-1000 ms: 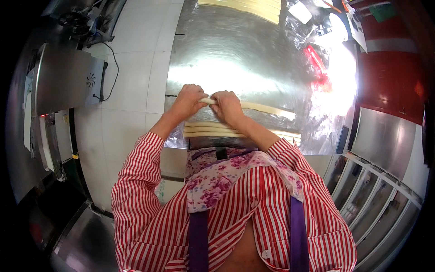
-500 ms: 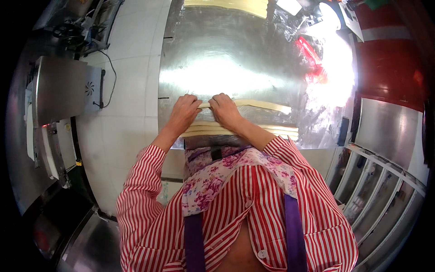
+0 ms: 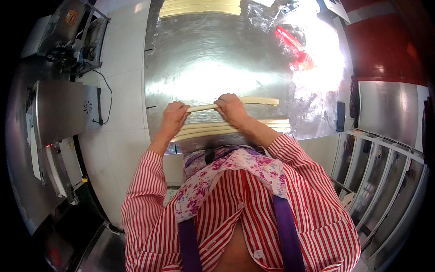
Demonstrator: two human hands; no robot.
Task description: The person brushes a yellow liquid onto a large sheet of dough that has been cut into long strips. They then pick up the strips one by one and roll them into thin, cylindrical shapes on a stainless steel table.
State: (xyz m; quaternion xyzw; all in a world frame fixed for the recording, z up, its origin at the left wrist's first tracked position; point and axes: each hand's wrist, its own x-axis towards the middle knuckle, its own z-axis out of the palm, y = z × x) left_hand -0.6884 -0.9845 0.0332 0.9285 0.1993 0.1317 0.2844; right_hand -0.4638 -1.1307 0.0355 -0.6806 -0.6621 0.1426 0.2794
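Both hands rest on a long pale strip of dough (image 3: 235,103) that lies across the shiny metal worktable (image 3: 217,59), a little above the picture's centre. The left hand (image 3: 174,115) sits at the strip's nine o'clock end, its fingers curled down over the dough so that the end is hidden beneath them; whether they pinch it or only press on it cannot be told. The right hand (image 3: 232,108) lies just to the three o'clock side of the left, palm down with fingers folded over the strip, and a short stretch of dough shows between the two hands. Past the right hand the strip runs on toward three o'clock and ends free on the table. At six o'clock from the hands, just beside them, more dough strips (image 3: 226,130) lie side by side, parallel to the held one, near the table's front edge. At twelve o'clock, well apart at the far edge of the table, lies another batch of pale strips (image 3: 201,7). At about two o'clock a red object (image 3: 290,38) lies on the table in the glare. At nine o'clock, on the white counter, stands a grey metal machine (image 3: 59,111).
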